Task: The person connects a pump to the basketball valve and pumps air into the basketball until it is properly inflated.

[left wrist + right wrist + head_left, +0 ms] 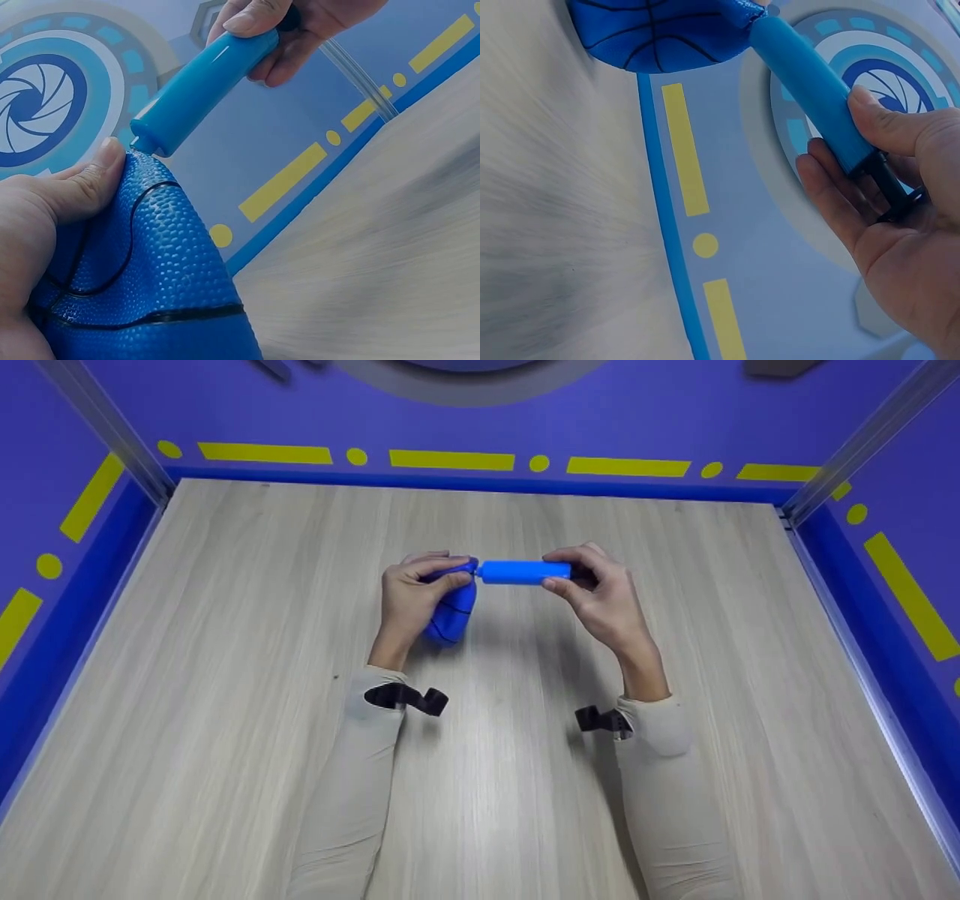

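Observation:
My left hand (411,592) pinches a deflated blue basketball (453,615) near its top, thumb on the near side. The ball hangs limp and folded, its pebbled skin crossed by black lines, as the left wrist view shows. My right hand (606,591) holds a small light-blue hand pump (521,572) level, thumb and fingers around its barrel's right end. In the right wrist view the pump's black plunger handle (900,204) sticks out toward the palm. The pump's nozzle end (142,144) meets the ball right by the left thumb; the needle itself is mostly hidden.
Both hands are above a light wood-grain table (225,660). Blue panels with yellow marks (452,460) stand behind and at both sides, joined by metal corner posts (112,427). Black camera mounts (409,697) sit on both sleeves.

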Demonstrator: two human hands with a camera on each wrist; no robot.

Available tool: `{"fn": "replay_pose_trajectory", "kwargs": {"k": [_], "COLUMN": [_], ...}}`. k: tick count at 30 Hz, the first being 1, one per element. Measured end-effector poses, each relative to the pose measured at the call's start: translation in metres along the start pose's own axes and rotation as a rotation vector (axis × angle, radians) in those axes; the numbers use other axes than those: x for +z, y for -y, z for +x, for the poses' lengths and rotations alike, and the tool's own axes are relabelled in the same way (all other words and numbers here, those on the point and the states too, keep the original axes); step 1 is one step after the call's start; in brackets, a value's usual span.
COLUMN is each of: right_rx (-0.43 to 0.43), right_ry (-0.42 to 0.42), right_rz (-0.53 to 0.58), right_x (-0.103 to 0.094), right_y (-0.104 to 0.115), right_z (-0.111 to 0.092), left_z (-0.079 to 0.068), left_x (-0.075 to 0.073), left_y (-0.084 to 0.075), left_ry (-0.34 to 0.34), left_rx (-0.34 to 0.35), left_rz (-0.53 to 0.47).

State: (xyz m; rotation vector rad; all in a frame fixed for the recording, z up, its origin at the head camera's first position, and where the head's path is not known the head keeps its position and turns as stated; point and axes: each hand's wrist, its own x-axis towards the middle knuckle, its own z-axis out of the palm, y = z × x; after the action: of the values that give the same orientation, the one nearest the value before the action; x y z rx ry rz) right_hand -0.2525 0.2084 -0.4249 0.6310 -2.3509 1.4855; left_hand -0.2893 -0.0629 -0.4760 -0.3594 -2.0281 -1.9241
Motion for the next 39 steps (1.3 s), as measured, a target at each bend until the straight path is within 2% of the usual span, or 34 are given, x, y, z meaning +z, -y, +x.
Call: {"fn": "replay_pose_trajectory", "kwargs": {"k": [21, 26, 30, 39], "right_rx": [-0.017, 0.007, 0.039, 0.042], "right_ry": [-0.003, -0.006, -0.005, 0.0], "right_rz": [0.02, 0.036, 0.055, 0.04], "right_x": [0.007, 0.004, 0.0, -0.005], "right_y": [-0.003, -0.006, -0.006, -0.005], "right_z": [-0.001, -0.002, -0.004, -0.004], "left_z": [-0.001, -0.002, -0.003, -0.003], "left_x": [0.0, 0.002, 0.003, 0.001], "left_y": [0.001, 0.0, -0.001, -0.003], "left_ry": [-0.008, 0.005, 0.023, 0.055], "left_rx": [0.001, 0.006, 0.025, 0.07], "left_rz": [0.032, 0.03, 0.05, 0.051]}}
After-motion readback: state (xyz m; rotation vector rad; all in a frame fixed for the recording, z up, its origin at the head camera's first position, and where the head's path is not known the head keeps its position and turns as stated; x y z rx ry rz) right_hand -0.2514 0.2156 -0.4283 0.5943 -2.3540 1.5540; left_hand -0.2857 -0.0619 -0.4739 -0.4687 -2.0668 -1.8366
